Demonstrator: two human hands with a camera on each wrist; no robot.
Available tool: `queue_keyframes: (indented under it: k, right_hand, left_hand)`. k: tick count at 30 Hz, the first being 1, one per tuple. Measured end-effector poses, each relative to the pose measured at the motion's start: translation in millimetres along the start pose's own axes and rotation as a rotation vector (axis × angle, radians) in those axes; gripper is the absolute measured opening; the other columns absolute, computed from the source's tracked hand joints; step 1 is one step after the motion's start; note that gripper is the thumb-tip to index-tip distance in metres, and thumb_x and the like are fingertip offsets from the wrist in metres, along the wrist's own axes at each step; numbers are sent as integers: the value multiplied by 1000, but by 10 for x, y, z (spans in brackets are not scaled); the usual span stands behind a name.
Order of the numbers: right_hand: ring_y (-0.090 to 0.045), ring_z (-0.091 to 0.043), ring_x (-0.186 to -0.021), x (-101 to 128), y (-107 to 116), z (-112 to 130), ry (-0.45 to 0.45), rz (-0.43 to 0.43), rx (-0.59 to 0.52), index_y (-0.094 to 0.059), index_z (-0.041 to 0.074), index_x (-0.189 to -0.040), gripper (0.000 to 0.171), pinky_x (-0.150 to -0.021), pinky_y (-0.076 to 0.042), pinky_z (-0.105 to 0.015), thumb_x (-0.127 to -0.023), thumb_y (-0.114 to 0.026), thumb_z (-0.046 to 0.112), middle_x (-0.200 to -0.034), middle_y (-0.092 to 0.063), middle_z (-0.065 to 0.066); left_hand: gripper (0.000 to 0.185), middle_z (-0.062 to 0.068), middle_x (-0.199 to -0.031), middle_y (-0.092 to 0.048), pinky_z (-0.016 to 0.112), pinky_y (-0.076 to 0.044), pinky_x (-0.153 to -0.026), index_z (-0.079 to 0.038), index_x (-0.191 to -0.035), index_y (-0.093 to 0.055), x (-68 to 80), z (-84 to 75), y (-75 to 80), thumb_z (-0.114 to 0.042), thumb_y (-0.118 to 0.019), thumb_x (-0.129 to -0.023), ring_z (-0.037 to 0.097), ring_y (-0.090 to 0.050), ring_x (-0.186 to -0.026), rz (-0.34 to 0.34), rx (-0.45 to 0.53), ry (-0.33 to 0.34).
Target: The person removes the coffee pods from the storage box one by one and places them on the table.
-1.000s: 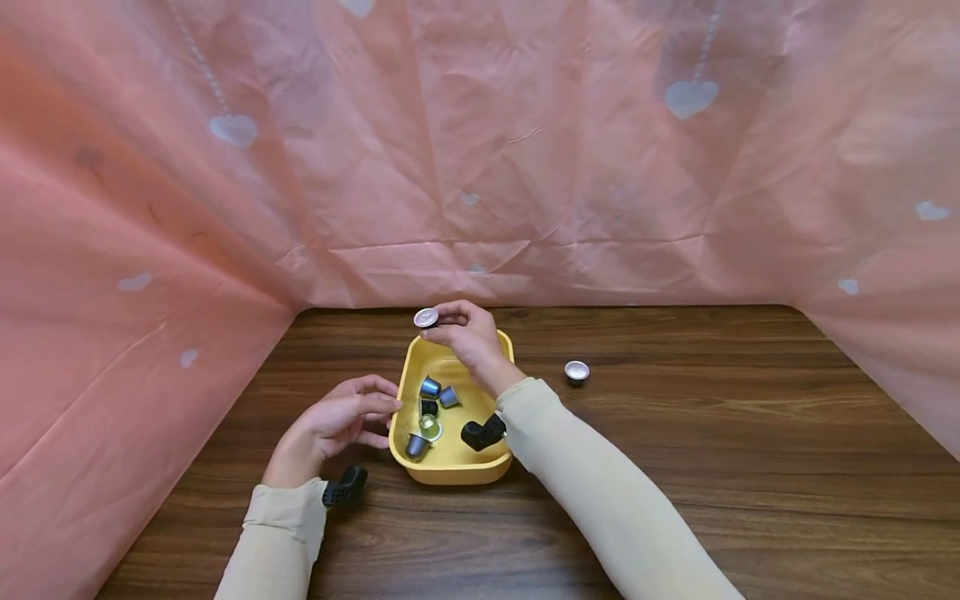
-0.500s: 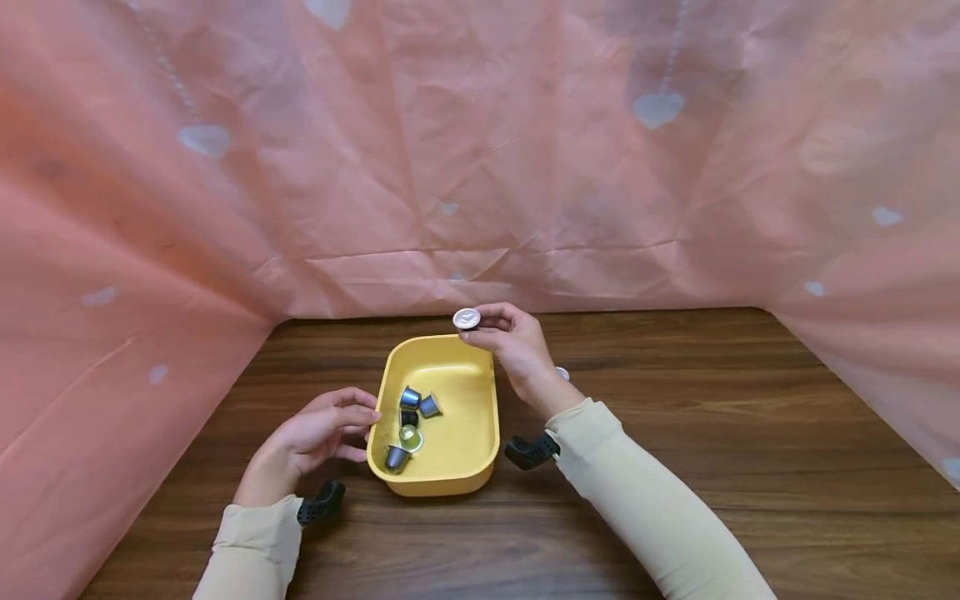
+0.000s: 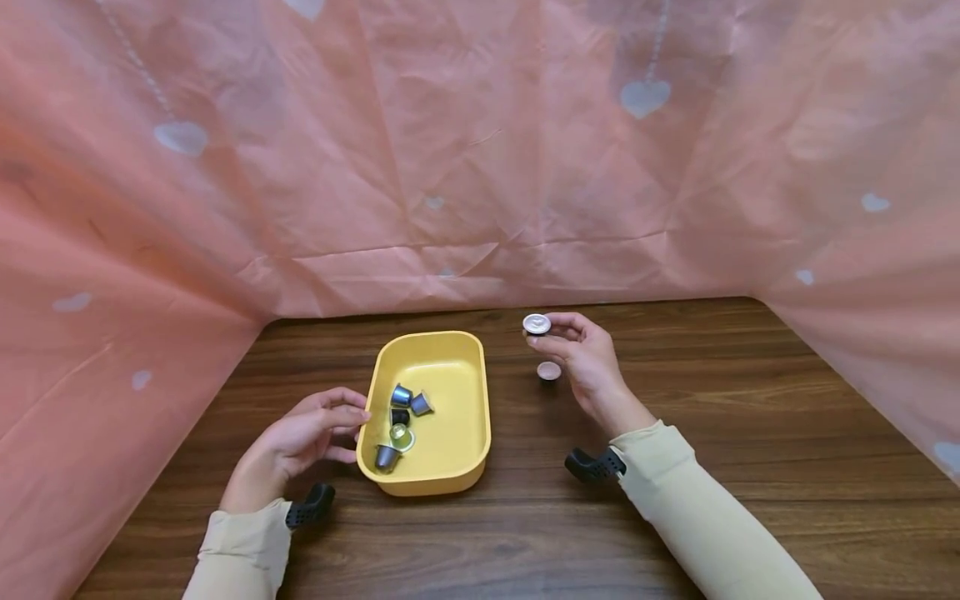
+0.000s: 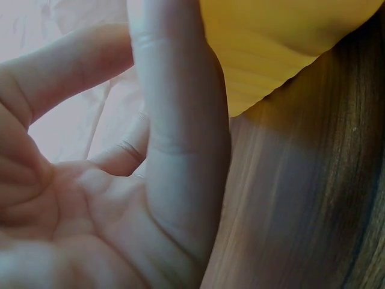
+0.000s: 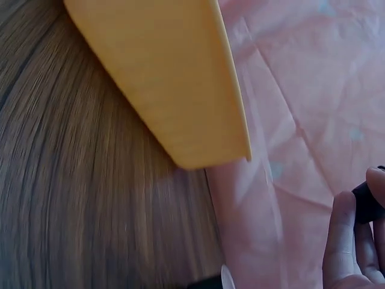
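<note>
R hand point(image 3: 592, 367) pinched a foil-top pod point(image 3: 536, 324) above bench point(image 3: 525, 533), R of tray point(image 3: 446, 425); 2nd pod point(image 3: 549, 372) sat on bench nearby. L hand point(image 3: 300, 437): fingers apart, touching tray's L wall. 5 pods point(image 3: 387, 457) lay inside, L side.

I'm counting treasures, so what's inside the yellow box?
Inside the yellow box lie a blue pod, a grayish-blue pod, a black pod, a green pod and a gray pod, toward the side by the left hand. Anything under them is covered, so I can't see it.
</note>
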State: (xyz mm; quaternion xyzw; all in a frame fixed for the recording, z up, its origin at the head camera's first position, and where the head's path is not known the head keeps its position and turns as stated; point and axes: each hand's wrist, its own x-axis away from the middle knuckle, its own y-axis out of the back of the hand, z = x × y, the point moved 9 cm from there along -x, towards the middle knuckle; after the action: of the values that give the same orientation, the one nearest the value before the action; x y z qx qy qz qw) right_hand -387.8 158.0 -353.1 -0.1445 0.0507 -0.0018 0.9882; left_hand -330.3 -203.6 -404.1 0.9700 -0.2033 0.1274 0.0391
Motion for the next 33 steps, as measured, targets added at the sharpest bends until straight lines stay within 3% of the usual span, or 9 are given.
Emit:
queue_keyframes:
  k: [13,25,29,33]
  right_hand:
    - [-80,-5,-86,75,489,77,11,-71,-13,-68,14,-101,32,-82,-63,-20,-90,-76,-15,-90,-80,9]
    - [-78,-3,-83,92,832,-112,-52,-120,36,-63,9,-105,32,-83,-63,-17,-89,-77,-15,-87,-79,11]
    - [-77,-1,-84,82,879,-156,-69,-123,101,-63,7,-111,33,-83,-62,-17,-89,-79,-11,-88,-79,13]
    - [-72,5,-89,72,951,-186,-84,-153,248,-66,9,-115,35,-84,-57,-13,-88,-85,-2,-87,-76,21]
  left_hand:
    - [18,-2,-99,-72,33,-68,-72,-9,-118,-56,-7,-17,-15,-14,-65,-104,11,-72,-88,8,13,-5]
    - [17,-3,-100,-73,33,-68,-72,-10,-118,-57,-28,-10,-7,-14,-66,-104,10,-73,-90,6,12,-5]
    - [16,-3,-100,-74,33,-68,-72,-10,-117,-58,-20,-9,-7,-14,-65,-104,10,-73,-89,6,17,-6]
    - [14,-3,-99,-73,33,-68,-72,-11,-116,-59,-18,-9,-7,-13,-65,-104,11,-73,-87,4,22,1]
